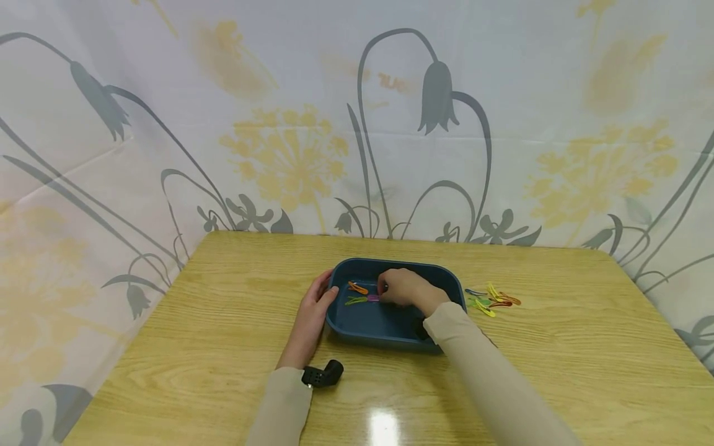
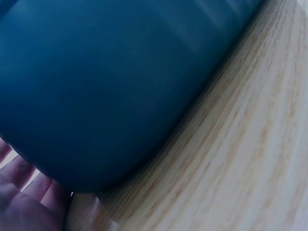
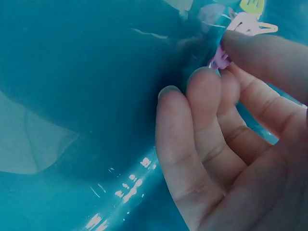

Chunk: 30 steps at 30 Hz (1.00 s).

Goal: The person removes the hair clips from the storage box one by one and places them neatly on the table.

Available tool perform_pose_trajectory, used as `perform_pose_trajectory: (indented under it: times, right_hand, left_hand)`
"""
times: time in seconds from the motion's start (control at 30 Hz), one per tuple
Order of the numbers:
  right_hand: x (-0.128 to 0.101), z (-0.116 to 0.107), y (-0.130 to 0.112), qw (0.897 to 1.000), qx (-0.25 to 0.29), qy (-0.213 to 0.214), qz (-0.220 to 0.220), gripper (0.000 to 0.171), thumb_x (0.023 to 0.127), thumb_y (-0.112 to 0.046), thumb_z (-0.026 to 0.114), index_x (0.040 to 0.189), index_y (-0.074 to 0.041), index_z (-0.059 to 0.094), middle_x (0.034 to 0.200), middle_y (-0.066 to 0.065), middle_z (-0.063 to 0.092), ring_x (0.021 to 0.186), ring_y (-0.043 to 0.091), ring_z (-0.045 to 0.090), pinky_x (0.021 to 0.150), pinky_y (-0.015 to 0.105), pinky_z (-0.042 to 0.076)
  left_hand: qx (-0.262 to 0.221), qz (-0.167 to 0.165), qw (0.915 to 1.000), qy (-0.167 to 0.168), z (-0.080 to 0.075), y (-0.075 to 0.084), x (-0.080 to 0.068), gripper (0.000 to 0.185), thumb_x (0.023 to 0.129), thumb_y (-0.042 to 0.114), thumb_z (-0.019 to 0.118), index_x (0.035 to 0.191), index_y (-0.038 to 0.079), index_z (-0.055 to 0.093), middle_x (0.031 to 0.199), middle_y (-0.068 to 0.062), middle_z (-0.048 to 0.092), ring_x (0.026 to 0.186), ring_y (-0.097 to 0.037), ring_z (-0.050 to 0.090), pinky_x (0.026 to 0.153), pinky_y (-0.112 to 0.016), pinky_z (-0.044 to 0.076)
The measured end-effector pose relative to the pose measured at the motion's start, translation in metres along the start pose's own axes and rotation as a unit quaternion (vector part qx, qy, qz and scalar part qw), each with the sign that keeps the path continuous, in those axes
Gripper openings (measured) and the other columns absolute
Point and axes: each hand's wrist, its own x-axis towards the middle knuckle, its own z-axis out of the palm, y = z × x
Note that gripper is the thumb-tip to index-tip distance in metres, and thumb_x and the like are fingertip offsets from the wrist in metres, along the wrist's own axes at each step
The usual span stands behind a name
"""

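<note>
head: high, forward-down; left wrist: close, bin (image 2: 103, 86) outside; right wrist: close, inside; shared: bin

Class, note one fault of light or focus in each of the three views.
Head view: white glare on the yellowish wood-grained table, bottom centre; left wrist view: dim, the round-cornered blue plastic tray looking soft; right wrist view: white glints on the tray, left of the right hand.

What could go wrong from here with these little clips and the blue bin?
The right hand seems to pinch a small purple clip, which could slip or knock the green clip lying nearby. The right sleeve passes close to the loose clips beside the bin and might brush them. If the left hand eased off, a bump could shift the bin.
</note>
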Motion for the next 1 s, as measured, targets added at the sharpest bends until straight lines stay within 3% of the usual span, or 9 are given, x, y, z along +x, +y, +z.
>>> perform_pose_trajectory:
  times: [0.17, 0.4, 0.63, 1.0]
  right_hand:
    - [-0.001, -0.002, 0.002, 1.000, -0.005, 0.005, -0.017, 0.010, 0.089, -0.023, 0.060, 0.083, -0.015, 0.061, 0.077, -0.001, 0.057, 0.065, 0.015, 0.052, 0.058, 0.028, 0.042]
    - [-0.012, -0.010, 0.002, 0.998, 0.044, 0.008, -0.033, 0.008, 0.090, -0.021, 0.059, 0.085, -0.015, 0.062, 0.073, 0.000, 0.061, 0.063, 0.014, 0.057, 0.060, 0.028, 0.045]
    - [-0.023, -0.017, 0.002, 0.995, 0.067, 0.051, -0.061, 0.014, 0.091, -0.020, 0.058, 0.097, -0.012, 0.067, 0.074, -0.003, 0.062, 0.064, 0.011, 0.058, 0.061, 0.026, 0.048]
    - [-0.043, -0.029, 0.003, 0.987, 0.099, 0.084, -0.091, 0.014, 0.090, -0.019, 0.059, 0.097, -0.012, 0.068, 0.078, 0.001, 0.065, 0.064, 0.011, 0.059, 0.062, 0.026, 0.049]
  left_hand:
    - [-0.003, -0.005, 1.0000, 0.006, 0.001, 0.000, 0.000, 0.043, 0.094, 0.025, 0.052, 0.136, 0.022, 0.043, 0.138, -0.003, 0.043, 0.130, -0.019, 0.036, 0.108, -0.042, 0.027]
    - [-0.002, -0.003, 1.0000, 0.003, 0.001, -0.001, 0.001, 0.044, 0.094, 0.024, 0.051, 0.137, 0.020, 0.042, 0.139, -0.004, 0.042, 0.130, -0.020, 0.035, 0.108, -0.043, 0.027]
    - [-0.001, -0.001, 1.0000, 0.008, 0.001, 0.000, 0.001, 0.043, 0.094, 0.024, 0.052, 0.136, 0.021, 0.043, 0.137, -0.003, 0.044, 0.129, -0.019, 0.037, 0.108, -0.041, 0.028]
    - [0.002, -0.005, 0.9999, 0.010, 0.001, 0.000, 0.001, 0.042, 0.094, 0.023, 0.051, 0.136, 0.021, 0.043, 0.137, -0.002, 0.044, 0.129, -0.019, 0.037, 0.108, -0.041, 0.027]
